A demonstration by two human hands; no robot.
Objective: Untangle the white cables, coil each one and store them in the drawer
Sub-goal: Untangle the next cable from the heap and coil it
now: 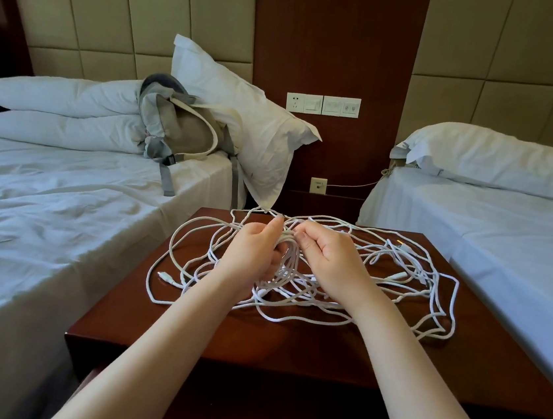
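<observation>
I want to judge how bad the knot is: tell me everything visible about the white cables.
The white cables form one loose tangle of thin, matte cord, spread in overlapping loops over the dark wooden nightstand. A plug end lies at the left edge of the heap. The left hand and right hand grip strands bunched at its middle.

two beds point(60, 219), two hands point(253, 251), one backpack point(181, 129)

Left hand point(252, 253) and right hand point(329, 262): both were bare. Left forearm point(156, 343) and right forearm point(412, 369): bare from the wrists back to the lower frame edge, smooth, slender. Fingernails point(300, 237) looked short and plain where visible; finer detail was too blurred to record.
</observation>
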